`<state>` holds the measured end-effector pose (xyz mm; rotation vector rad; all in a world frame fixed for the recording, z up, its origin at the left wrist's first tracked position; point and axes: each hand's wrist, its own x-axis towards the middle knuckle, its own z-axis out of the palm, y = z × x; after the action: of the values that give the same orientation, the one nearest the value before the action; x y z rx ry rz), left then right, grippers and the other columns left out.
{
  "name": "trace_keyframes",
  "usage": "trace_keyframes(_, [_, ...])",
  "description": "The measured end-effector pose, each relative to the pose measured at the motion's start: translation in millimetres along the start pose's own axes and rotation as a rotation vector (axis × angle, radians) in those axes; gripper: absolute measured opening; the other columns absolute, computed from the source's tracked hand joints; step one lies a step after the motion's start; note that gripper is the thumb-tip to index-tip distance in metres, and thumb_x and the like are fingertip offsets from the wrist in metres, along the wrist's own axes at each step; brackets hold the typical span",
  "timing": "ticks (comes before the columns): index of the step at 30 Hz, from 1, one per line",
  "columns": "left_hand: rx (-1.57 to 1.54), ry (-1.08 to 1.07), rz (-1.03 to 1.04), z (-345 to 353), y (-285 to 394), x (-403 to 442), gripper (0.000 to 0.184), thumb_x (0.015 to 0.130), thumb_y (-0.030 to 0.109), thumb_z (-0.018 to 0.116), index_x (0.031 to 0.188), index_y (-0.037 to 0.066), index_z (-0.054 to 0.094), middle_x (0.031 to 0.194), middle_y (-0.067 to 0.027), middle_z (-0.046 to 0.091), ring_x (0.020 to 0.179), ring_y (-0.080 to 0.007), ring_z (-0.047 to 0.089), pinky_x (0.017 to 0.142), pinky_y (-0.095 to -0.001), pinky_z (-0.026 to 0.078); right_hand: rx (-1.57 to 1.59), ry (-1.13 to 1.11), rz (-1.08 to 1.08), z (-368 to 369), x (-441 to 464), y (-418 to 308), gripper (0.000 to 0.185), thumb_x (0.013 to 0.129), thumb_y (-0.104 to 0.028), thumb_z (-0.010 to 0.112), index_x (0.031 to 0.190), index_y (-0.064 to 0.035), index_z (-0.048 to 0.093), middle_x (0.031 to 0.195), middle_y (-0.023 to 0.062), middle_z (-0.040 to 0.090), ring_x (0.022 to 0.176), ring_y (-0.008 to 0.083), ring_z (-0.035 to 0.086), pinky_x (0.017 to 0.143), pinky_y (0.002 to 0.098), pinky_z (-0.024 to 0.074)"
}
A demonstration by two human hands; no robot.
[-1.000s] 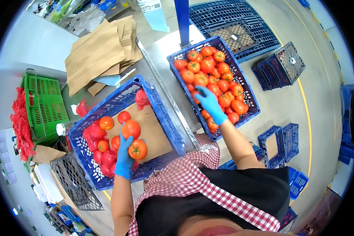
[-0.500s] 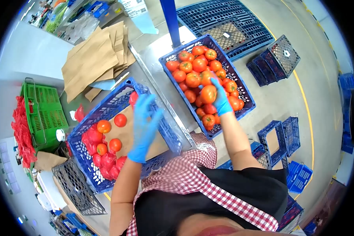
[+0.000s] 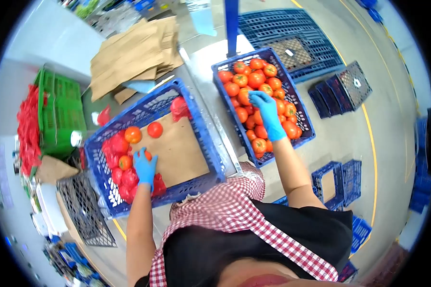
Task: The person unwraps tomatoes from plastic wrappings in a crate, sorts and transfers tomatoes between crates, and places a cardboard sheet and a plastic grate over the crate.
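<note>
My left hand [image 3: 146,168], in a blue glove, reaches into the left blue crate [image 3: 201,122]. Its fingers curve around a tomato [image 3: 148,155] beside the red net-like wraps. Two more bare tomatoes, one orange-red [image 3: 133,134] and one redder [image 3: 154,129], lie near it on the brown paper liner [image 3: 179,155]. Over the right blue crate [image 3: 304,112], which is full of loose tomatoes [image 3: 242,80], is my gloved right hand [image 3: 267,112]. Its fingers are bent closed among the tomatoes, and what lies beneath them is hidden.
Stacked brown paper sheets [image 3: 129,52] lie behind the left crate. A green crate [image 3: 60,107] with red netting [image 3: 28,129] stands at the left. A metal table edge [image 3: 210,107] runs between the crates. Stacked dark crates [image 3: 340,91] and a blue pallet [image 3: 268,24] sit on the floor.
My left hand has dropped from above the crate onto a tomato at its left side. My right hand's fingers have curled, and the large tomato beside them is no longer seen there. The view has shifted.
</note>
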<state>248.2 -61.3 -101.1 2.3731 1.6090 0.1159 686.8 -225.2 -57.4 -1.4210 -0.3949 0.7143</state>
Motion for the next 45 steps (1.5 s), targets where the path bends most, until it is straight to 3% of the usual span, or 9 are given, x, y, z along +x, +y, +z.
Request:
trace_keyframes(5, [-0.051,0.079,-0.018,32,-19,35,0.068,0.074,0.03,0.068,0.134,0.011,0.042,0.116,-0.0222,0.053,0.099,-0.0367,0.057,0.083,-0.044,0.048,-0.185,-0.473,-0.352,130,-59,-58,0.028,0.084,-0.011,0.06,0.111,-0.0033,0.061,0.095,0.0059,0.063,0.084,0.012,0.058,0.077,0.0251,0.0471])
trace_keyframes(8, [-0.244,-0.197,-0.071,0,31,34,0.07,0.07,0.029,0.069,0.132,0.008,0.043,0.117,-0.0223,0.056,0.103,-0.0366,0.056,0.086,-0.0425,0.046,-0.582,-0.777,-0.644,197,-67,-50,0.048,0.081,-0.025,0.06,0.125,-0.008,0.051,0.109,0.0177,0.06,0.094,0.0328,0.06,0.08,0.0404,0.0495])
trace_keyframes(13, [-0.36,-0.306,0.091,-3,36,31,0.062,0.069,0.029,0.068,0.124,0.007,0.052,0.108,-0.0192,0.062,0.094,-0.035,0.061,0.078,-0.0419,0.049,-1.214,-0.943,-0.622,283,-52,36,0.066,0.072,-0.027,0.066,0.134,-0.0172,0.045,0.129,0.0308,0.04,0.099,0.0439,0.056,0.084,0.0468,0.0479])
trace_keyframes(16, [-0.92,-0.348,-0.458,7,12,33,0.051,0.071,0.032,0.069,0.109,0.0,0.059,0.099,-0.0133,0.063,0.088,-0.026,0.06,0.076,-0.036,0.05,-1.22,-1.013,-0.608,296,-37,98,0.046,0.079,-0.025,0.058,0.125,-0.023,0.055,0.143,0.0206,0.031,0.115,0.0438,0.048,0.091,0.0464,0.0448])
trace_keyframes(20, [-0.797,-0.086,-0.448,13,-60,62,0.033,0.083,0.031,0.063,0.08,-0.002,0.064,0.076,-0.0056,0.06,0.069,-0.0138,0.052,0.057,-0.0349,0.043,-1.382,-1.035,-0.383,332,-30,131,0.04,0.072,-0.017,0.062,0.111,-0.0148,0.063,0.115,0.0192,0.057,0.101,0.0343,0.059,0.083,0.0434,0.0491])
trace_keyframes(29, [-1.07,0.01,-0.646,17,-30,114,0.089,0.071,0.022,0.077,0.138,0.004,0.021,0.127,-0.0145,0.044,0.104,-0.0261,0.053,0.085,-0.0387,0.049,0.207,-1.07,0.358,197,-82,-62,0.055,0.076,-0.032,0.07,0.122,-0.0087,0.05,0.103,0.0047,0.058,0.088,0.0135,0.056,0.069,0.0264,0.0493])
trace_keyframes(36, [-1.167,-0.133,-0.826,-3,-6,105,0.092,0.068,0.044,0.078,0.138,0.031,0.02,0.13,-0.0073,0.041,0.106,-0.0348,0.051,0.066,-0.0609,0.047,0.107,-0.241,0.198,22,-43,-72,0.056,0.075,-0.02,0.07,0.124,-0.0056,0.049,0.119,0.0059,0.053,0.108,0.0165,0.051,0.088,0.0292,0.0447])
trace_keyframes(40, [-1.251,-0.138,-0.858,-2,-10,100,0.082,0.069,0.054,0.072,0.133,0.028,0.029,0.127,-0.007,0.044,0.105,-0.0336,0.052,0.068,-0.0602,0.048,-0.425,0.361,0.252,-117,70,100,0.06,0.068,-0.02,0.073,0.119,-0.0004,0.048,0.107,0.0142,0.058,0.092,0.0215,0.058,0.078,0.0332,0.0498])
trace_keyframes(45, [-1.733,-0.254,-0.896,-2,0,81,0.071,0.07,0.067,0.063,0.121,0.021,0.048,0.115,-0.008,0.054,0.101,-0.0301,0.055,0.081,-0.0519,0.047,-0.344,0.331,0.206,-127,72,134,0.053,0.07,-0.015,0.069,0.116,0.0014,0.049,0.1,0.0136,0.061,0.078,0.0216,0.06,0.066,0.0338,0.0504])
